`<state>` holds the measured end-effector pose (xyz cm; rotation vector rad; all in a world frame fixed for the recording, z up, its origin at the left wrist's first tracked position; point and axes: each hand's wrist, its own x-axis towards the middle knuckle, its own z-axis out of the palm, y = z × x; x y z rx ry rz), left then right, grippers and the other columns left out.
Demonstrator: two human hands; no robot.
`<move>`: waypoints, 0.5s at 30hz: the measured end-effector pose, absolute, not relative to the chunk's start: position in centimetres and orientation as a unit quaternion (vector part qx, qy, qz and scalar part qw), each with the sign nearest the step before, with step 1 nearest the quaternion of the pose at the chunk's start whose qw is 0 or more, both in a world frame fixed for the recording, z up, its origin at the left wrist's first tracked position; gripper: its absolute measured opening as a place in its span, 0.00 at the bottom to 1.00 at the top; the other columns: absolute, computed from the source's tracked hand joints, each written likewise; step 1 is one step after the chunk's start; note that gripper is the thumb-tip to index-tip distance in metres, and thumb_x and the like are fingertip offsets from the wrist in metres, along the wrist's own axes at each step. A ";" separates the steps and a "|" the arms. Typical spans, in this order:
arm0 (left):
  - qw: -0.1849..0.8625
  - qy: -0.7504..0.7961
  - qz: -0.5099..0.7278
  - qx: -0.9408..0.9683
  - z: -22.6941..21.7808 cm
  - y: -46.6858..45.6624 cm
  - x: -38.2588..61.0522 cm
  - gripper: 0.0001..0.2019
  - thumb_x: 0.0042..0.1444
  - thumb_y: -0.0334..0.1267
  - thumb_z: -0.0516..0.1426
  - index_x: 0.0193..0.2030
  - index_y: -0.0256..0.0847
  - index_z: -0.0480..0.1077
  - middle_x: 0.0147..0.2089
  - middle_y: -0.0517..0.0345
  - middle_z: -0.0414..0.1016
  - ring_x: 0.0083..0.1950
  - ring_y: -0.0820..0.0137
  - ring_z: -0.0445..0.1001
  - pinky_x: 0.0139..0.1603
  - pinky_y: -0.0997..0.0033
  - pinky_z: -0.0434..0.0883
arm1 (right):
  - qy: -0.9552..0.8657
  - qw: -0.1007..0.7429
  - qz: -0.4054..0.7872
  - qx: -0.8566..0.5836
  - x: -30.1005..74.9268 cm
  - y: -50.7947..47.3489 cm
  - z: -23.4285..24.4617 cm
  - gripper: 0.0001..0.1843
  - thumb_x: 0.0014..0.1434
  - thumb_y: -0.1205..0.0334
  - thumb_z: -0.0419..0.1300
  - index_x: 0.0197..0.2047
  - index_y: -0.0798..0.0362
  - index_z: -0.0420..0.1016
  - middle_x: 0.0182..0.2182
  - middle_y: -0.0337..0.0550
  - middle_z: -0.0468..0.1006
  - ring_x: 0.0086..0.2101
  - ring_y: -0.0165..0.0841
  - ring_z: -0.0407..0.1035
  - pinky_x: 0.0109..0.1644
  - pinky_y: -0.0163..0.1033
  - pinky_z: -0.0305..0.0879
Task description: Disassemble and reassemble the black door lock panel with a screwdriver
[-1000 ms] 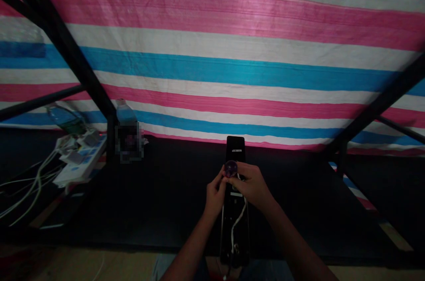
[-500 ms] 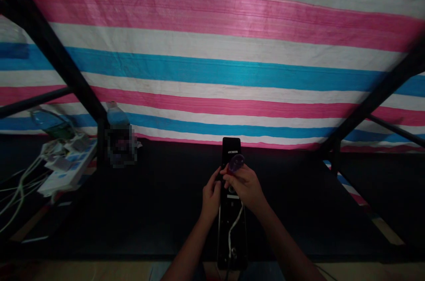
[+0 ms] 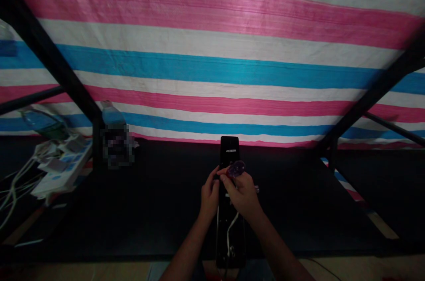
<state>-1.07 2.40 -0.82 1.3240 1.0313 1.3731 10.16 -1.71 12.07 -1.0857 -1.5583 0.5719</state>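
Two bare hands met over a long black panel (image 3: 237, 239), which lay lengthwise under the grip on a black table (image 3: 159, 201). The right hand (image 3: 245, 194) was closed on a purple-and-red tool handle (image 3: 236, 168), apparently a screwdriver's, whose purple end leaned up beyond the fingers; its shaft could not be made out. Just left of that grip, the left hand (image 3: 210, 194) had its fingertips at the panel's left edge, thumb and forefinger slightly parted; whether they pinched anything small could not be told. Nearer the person than the grip, a white cable (image 3: 228, 234) ran along the panel; past the grip, a white label (image 3: 231, 151) marked the far end. Well to the left lay a power strip (image 3: 61, 179). With the handle leaning in such dim light, a tip skidding into the left fingers or scratching the panel seemed the likeliest trouble; the loose cable might also have snagged on the right wrist.
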 end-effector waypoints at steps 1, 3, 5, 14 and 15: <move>0.467 0.421 0.559 0.540 -0.8 2.4 -1.1 0.22 0.63 0.41 0.53 0.61 0.39 0.72 0.62 0.48 0.77 0.63 0.57 0.74 0.66 0.56 0.67 | -0.654 0.550 0.244 -0.458 10.1 -1.7 12.0 0.09 0.63 0.64 0.58 0.36 0.50 0.80 0.37 0.44 0.79 0.40 0.35 0.75 0.46 0.39 0.71; 0.467 0.420 0.558 0.542 -0.8 2.4 -1.1 0.21 0.63 0.42 0.53 0.61 0.39 0.72 0.61 0.49 0.77 0.63 0.57 0.74 0.66 0.57 0.67 | -0.636 0.562 0.264 -0.458 10.0 -1.5 11.7 0.07 0.62 0.64 0.60 0.38 0.50 0.81 0.38 0.44 0.80 0.40 0.35 0.75 0.46 0.39 0.72; 0.469 0.421 0.555 0.544 -0.7 2.4 -1.0 0.22 0.63 0.42 0.53 0.61 0.39 0.72 0.61 0.49 0.78 0.62 0.58 0.75 0.65 0.57 0.68 | -0.592 0.586 0.303 -0.462 10.1 -1.3 11.4 0.08 0.58 0.65 0.63 0.42 0.50 0.81 0.37 0.43 0.81 0.37 0.35 0.76 0.42 0.38 0.74; 0.468 0.419 0.555 0.545 -0.4 2.4 -1.1 0.22 0.62 0.40 0.54 0.62 0.40 0.72 0.62 0.49 0.77 0.63 0.58 0.74 0.66 0.56 0.67 | -0.627 0.558 0.294 -0.457 11.0 -1.8 12.0 0.11 0.65 0.61 0.58 0.45 0.51 0.80 0.42 0.48 0.83 0.42 0.37 0.77 0.48 0.42 0.73; 0.468 0.419 0.555 0.545 -0.4 2.4 -1.1 0.22 0.62 0.40 0.54 0.62 0.40 0.71 0.62 0.49 0.77 0.63 0.57 0.74 0.66 0.56 0.66 | -0.622 0.561 0.294 -0.461 10.9 -1.7 11.9 0.10 0.64 0.61 0.59 0.45 0.51 0.80 0.40 0.47 0.83 0.41 0.37 0.77 0.47 0.41 0.73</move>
